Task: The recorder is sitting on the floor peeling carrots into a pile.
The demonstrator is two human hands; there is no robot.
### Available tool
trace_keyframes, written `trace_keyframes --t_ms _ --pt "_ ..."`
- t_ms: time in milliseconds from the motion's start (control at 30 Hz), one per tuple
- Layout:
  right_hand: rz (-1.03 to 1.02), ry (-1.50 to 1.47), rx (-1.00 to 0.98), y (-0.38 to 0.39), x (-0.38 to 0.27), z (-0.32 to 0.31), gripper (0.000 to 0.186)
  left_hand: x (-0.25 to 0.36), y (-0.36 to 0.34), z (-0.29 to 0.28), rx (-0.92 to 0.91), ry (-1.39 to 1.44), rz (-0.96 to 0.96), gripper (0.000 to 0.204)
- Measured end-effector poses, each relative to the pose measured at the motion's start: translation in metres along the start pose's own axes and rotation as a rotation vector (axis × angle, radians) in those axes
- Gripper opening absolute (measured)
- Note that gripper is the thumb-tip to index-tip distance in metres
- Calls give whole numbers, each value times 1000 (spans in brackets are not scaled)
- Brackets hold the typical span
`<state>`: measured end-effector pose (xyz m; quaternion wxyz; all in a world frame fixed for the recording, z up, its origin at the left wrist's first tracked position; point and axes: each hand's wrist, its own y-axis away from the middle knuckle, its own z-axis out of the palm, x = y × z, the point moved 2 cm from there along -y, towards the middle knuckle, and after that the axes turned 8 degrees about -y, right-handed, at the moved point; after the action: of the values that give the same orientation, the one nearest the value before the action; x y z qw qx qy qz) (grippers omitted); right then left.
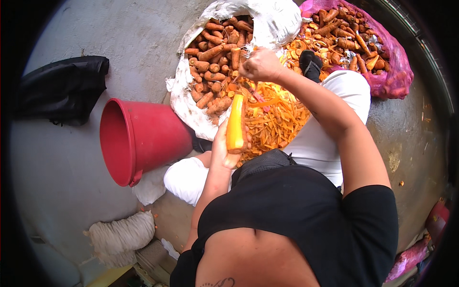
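Observation:
A large carrot [235,125], mostly peeled to bright yellow-orange with some brown skin along its side and lower end, stands tilted in my left hand [221,147], fingers wrapped round it. My right hand [260,65] is closed in a fist beyond the carrot's top, apart from it. A thin, blurred shape shows under that fist, too unclear to name. Orange peel strips [277,125] are heaped between my legs. Among them, near the carrot, lies a small pinkish-red piece [258,97]. A white sack [180,81] full of unpeeled carrots [210,52] gapes open just ahead.
A red bucket [160,136] lies on its side at the left, mouth facing left. Black cloth or plastic [64,91] lies farther left. Carrots and round slices fill a pink mesh sack [399,79] at the far right. A bundled white sack [122,234] is at the lower left.

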<state>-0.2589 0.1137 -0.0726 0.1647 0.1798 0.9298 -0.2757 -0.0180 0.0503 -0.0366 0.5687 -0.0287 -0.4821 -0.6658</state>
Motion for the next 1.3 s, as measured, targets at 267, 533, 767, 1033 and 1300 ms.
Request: trace_keyframes --t_ms 267,533,767,1033,1300 --pt "433 -183 -55 -7 -8 -20 46 14 7 -3 -123 171 -23 55" --pt "-104 -511 11 20 -92 -31 31 7 -7 -12 137 126 -4 38" --pt "-240 -484 44 22 -101 -41 31 0 -14 -22 23 184 -86 39" --pt "-231 -579 70 24 -98 -31 34 1 -10 1 117 185 -42 38" --pt "-85 -352 150 6 -47 -19 36 -2 6 6 39 -49 -19 39"
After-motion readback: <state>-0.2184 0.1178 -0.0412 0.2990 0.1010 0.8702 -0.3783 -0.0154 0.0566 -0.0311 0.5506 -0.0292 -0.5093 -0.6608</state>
